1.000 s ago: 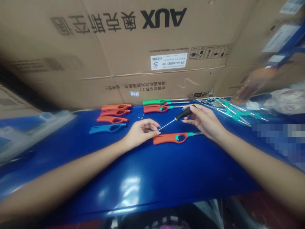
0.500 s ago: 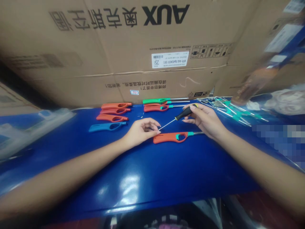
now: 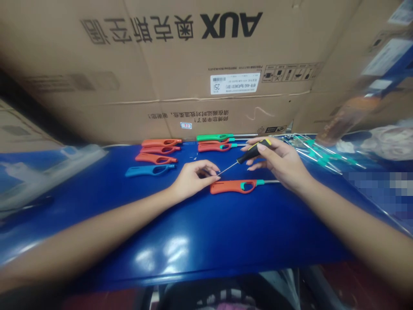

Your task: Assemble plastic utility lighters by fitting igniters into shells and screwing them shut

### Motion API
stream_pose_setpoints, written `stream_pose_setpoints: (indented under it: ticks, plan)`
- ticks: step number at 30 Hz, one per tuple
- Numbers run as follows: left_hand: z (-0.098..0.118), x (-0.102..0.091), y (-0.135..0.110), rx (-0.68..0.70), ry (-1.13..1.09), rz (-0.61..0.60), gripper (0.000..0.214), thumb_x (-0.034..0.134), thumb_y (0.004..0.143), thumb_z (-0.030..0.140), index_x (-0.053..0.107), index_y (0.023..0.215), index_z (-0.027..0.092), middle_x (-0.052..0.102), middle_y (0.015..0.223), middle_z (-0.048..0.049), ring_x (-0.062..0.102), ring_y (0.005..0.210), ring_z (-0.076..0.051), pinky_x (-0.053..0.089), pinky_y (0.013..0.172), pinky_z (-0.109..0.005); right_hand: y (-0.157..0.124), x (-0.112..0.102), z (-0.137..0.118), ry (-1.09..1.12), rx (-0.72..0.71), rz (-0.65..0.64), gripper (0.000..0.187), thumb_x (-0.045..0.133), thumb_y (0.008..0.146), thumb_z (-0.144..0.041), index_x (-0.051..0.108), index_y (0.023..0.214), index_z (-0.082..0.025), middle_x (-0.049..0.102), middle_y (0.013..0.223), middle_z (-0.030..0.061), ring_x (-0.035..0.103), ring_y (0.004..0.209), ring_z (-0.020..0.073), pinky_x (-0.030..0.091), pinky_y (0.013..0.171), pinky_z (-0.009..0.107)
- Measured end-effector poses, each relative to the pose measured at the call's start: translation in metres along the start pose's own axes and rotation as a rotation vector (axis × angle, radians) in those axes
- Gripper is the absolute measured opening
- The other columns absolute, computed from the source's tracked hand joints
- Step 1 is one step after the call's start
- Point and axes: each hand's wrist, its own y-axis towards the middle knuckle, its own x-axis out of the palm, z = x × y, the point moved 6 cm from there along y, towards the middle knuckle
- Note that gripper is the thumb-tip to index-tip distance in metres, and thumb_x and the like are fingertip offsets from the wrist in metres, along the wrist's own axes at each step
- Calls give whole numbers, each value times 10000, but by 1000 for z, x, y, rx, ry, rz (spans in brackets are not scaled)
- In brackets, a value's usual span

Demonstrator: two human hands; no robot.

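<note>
My right hand (image 3: pixel 279 161) grips the black and yellow handle of a screwdriver (image 3: pixel 248 153), its thin shaft slanting down to the left. At the shaft's tip, my left hand (image 3: pixel 197 178) is closed in a pinch between thumb and fingers. Whether anything besides the tip sits in that pinch is too small to tell. Just below both hands an orange gas lighter (image 3: pixel 226 186) lies flat on the blue table, with a teal trigger and a metal tube pointing right.
Behind stands a large cardboard box (image 3: pixel 129 77). A green lighter (image 3: pixel 211 137) and red ones lie before it. Several orange handles and a blue handle (image 3: pixel 150 170) lie left. Metal tubes with teal parts (image 3: pixel 318 155) are piled right, beside a bottle (image 3: pixel 345 116). Clear plastic bags (image 3: pixel 64 172) lie far left.
My right hand has shifted its fingers on the screwdriver handle, showing more of the yellow. The view has moved slightly; the left hand still pinches at the tip.
</note>
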Motion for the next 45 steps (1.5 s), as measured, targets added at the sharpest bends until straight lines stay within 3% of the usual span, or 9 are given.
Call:
stream_pose_setpoints:
  ticks: [5, 11, 16, 18, 22, 27, 31, 40, 45]
  plan:
    - [4, -3, 0, 34, 3, 37, 238, 807, 781, 324, 725, 931, 159, 745, 863, -43, 702, 794, -156, 578, 741, -268, 4, 22, -23, -98, -87, -82, 456, 782, 830, -403, 605, 1230, -277, 711, 1067, 42, 689, 781, 156, 657, 652, 308]
    - [6, 0, -2, 38, 10, 2, 264, 800, 791, 350, 712, 947, 157, 746, 875, -51, 709, 813, -170, 584, 769, -293, 11, 42, -34, -198, -237, -156, 583, 759, 850, -404, 480, 1358, -346, 636, 988, 17, 663, 773, 167, 616, 550, 260]
    - [16, 2, -2, 114, 96, -161, 577, 861, 722, 345, 640, 1227, 174, 715, 1168, -107, 684, 1048, -220, 539, 956, -371, 16, 41, -44, -292, -321, -60, 510, 727, 869, -456, 520, 1321, -346, 614, 990, 22, 664, 767, 171, 601, 543, 262]
    - [16, 6, -3, 126, 142, -271, 672, 853, 710, 301, 588, 1314, 172, 715, 1147, -104, 682, 1020, -217, 534, 943, -381, 15, 37, -47, -323, -353, 9, 512, 716, 873, -478, 519, 1329, -353, 620, 1015, 27, 666, 794, 179, 603, 560, 266]
    - [15, 15, -9, 153, 157, -382, 636, 776, 731, 184, 580, 1335, 165, 729, 1084, -83, 692, 968, -201, 532, 938, -373, 7, 33, -47, -355, -406, 112, 490, 691, 893, -480, 523, 1335, -352, 622, 1049, 44, 680, 853, 207, 610, 598, 290]
    - [24, 24, -16, 246, 207, -381, 492, 767, 807, 290, 657, 1275, 185, 723, 1204, -99, 685, 1077, -230, 520, 979, -361, -7, 45, -37, -358, -366, 19, 463, 682, 910, -415, 527, 1343, -361, 640, 1089, 36, 694, 731, 179, 626, 618, 324]
    - [27, 26, -17, 266, 250, -409, 440, 758, 841, 342, 683, 1253, 205, 717, 1232, -99, 679, 1118, -243, 503, 1021, -364, -16, 54, -33, -423, -409, -45, 459, 693, 898, -377, 554, 1334, -351, 635, 1219, 44, 694, 765, 186, 644, 679, 363]
    - [26, 26, -16, 291, 258, -421, 423, 767, 840, 346, 697, 1231, 202, 725, 1196, -99, 681, 1100, -247, 504, 1017, -366, -20, 51, -29, -457, -438, 35, 501, 678, 897, -423, 529, 1372, -366, 561, 1382, 43, 693, 943, 241, 655, 752, 402]
    - [29, 26, -15, 269, 242, -427, 413, 769, 835, 323, 706, 1227, 209, 736, 1156, -90, 685, 1074, -244, 509, 1007, -367, -24, 51, -30, -473, -457, 45, 501, 682, 892, -431, 540, 1367, -356, 573, 1363, 49, 689, 984, 256, 652, 773, 404]
